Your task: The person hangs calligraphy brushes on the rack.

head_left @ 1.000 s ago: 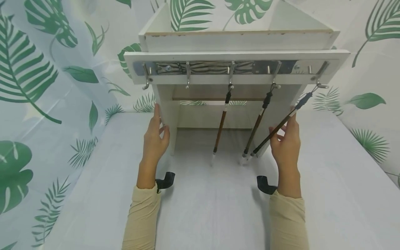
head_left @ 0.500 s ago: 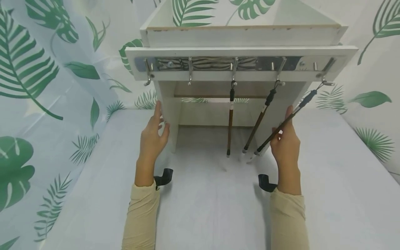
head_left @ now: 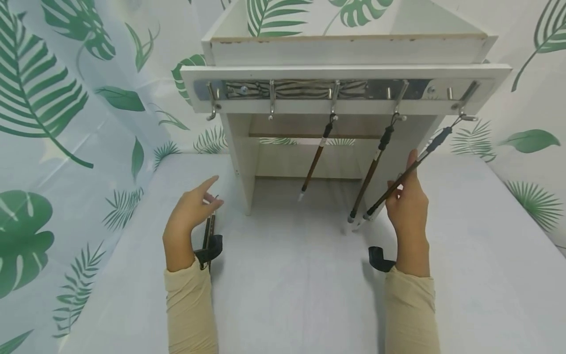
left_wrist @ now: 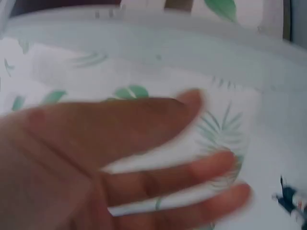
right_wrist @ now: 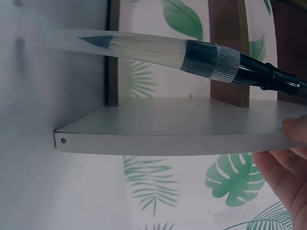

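Hovering left of the white stand (head_left: 345, 52), the left hand (head_left: 192, 209) held nothing, its fingers loosely extended. Half a second earlier it had been at the left side panel (head_left: 239, 162); it had since moved toward the worktop's (head_left: 287, 285) left edge, near two dark sticks (head_left: 206, 235), perhaps more brushes, lying roughly front to back. That apparently left the right hand steadying the stand alone and freed the left for other work.

Near the worktop's back edge, the stand carried a five-hook rail (head_left: 300, 106). The calligraphy brush on the third hook (head_left: 315, 160) pointed tip down and leftward, its lower end having swung from nearly plumb. The brush on the fourth hook (head_left: 370, 172) slanted likewise, and the brush on the fifth hook (head_left: 406, 172) most of all, its long axis crossing before the right hand (head_left: 407, 206). That hand pinched the right side panel (right_wrist: 182, 143) between thumb and fingers. Close by, a clear cap (right_wrist: 62, 40) covered pale, dark-tipped bristles (right_wrist: 148, 50).
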`<action>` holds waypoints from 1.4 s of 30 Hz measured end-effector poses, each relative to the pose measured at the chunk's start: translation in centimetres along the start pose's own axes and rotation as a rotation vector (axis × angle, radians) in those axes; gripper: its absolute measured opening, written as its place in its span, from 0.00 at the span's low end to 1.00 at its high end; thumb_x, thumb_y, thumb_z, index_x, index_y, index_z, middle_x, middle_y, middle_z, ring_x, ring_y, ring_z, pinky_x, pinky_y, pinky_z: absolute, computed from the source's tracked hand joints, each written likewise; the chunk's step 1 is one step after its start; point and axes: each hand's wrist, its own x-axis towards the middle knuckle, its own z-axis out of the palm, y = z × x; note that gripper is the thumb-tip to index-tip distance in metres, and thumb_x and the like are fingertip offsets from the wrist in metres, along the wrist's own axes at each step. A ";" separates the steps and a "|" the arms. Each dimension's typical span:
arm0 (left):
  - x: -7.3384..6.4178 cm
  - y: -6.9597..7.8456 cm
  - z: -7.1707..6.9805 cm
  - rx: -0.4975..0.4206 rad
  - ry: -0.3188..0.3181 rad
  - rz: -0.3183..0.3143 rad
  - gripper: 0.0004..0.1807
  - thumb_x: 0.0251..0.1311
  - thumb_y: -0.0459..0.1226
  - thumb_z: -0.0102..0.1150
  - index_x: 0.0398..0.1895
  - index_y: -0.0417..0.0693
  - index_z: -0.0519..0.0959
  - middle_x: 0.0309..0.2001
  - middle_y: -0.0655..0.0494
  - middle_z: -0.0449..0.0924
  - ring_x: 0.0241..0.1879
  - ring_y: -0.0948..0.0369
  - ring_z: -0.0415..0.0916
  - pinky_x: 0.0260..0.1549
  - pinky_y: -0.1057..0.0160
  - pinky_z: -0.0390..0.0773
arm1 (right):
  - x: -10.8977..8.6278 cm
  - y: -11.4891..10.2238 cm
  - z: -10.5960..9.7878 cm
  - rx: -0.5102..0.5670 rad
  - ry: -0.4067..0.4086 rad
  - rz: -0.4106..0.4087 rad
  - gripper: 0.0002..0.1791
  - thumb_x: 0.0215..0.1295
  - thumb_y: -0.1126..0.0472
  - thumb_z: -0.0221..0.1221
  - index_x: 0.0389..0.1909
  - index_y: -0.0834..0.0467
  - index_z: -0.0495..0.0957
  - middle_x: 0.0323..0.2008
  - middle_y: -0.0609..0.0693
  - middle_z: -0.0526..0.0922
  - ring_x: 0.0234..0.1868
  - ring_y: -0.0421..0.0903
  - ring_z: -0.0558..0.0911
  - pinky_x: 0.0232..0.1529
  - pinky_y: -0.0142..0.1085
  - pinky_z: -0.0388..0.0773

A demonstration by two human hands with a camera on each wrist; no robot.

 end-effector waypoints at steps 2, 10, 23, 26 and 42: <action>-0.1 -0.8 -0.2 0.006 -0.075 -0.077 0.36 0.62 0.43 0.51 0.71 0.50 0.49 0.50 0.38 0.75 0.47 0.46 0.75 0.44 0.47 0.78 | 0.0 0.0 0.0 -0.003 -0.006 0.008 0.41 0.63 0.71 0.49 0.72 0.48 0.41 0.54 0.66 0.73 0.41 0.65 0.79 0.41 0.55 0.79; 0.0 -2.8 -0.1 -0.049 -0.171 -0.197 0.37 0.62 0.43 0.51 0.71 0.48 0.47 0.50 0.35 0.74 0.44 0.45 0.76 0.39 0.51 0.81 | 0.0 -0.1 0.0 -0.003 -0.014 0.019 0.41 0.63 0.71 0.49 0.72 0.47 0.40 0.53 0.66 0.74 0.43 0.65 0.79 0.43 0.55 0.79; 1.2 -4.4 2.0 -0.162 -0.310 -0.406 0.46 0.55 0.37 0.60 0.71 0.45 0.42 0.51 0.34 0.72 0.45 0.46 0.76 0.33 0.57 0.84 | 0.1 0.0 0.1 0.011 0.002 0.010 0.42 0.63 0.72 0.49 0.72 0.46 0.41 0.53 0.65 0.74 0.45 0.63 0.78 0.44 0.54 0.79; 1.4 -4.0 2.4 -0.028 -0.275 -0.395 0.48 0.51 0.38 0.65 0.71 0.43 0.46 0.48 0.36 0.75 0.39 0.50 0.77 0.30 0.60 0.82 | 0.1 0.1 0.3 0.018 0.018 -0.005 0.41 0.62 0.73 0.49 0.72 0.47 0.43 0.54 0.65 0.74 0.45 0.64 0.78 0.43 0.54 0.80; 1.7 -2.4 3.4 0.076 -0.204 -0.359 0.50 0.49 0.30 0.62 0.71 0.39 0.41 0.44 0.36 0.74 0.29 0.54 0.74 0.19 0.68 0.74 | 0.1 0.0 0.2 0.006 0.000 0.013 0.42 0.62 0.73 0.48 0.72 0.46 0.41 0.53 0.65 0.74 0.46 0.64 0.78 0.45 0.55 0.79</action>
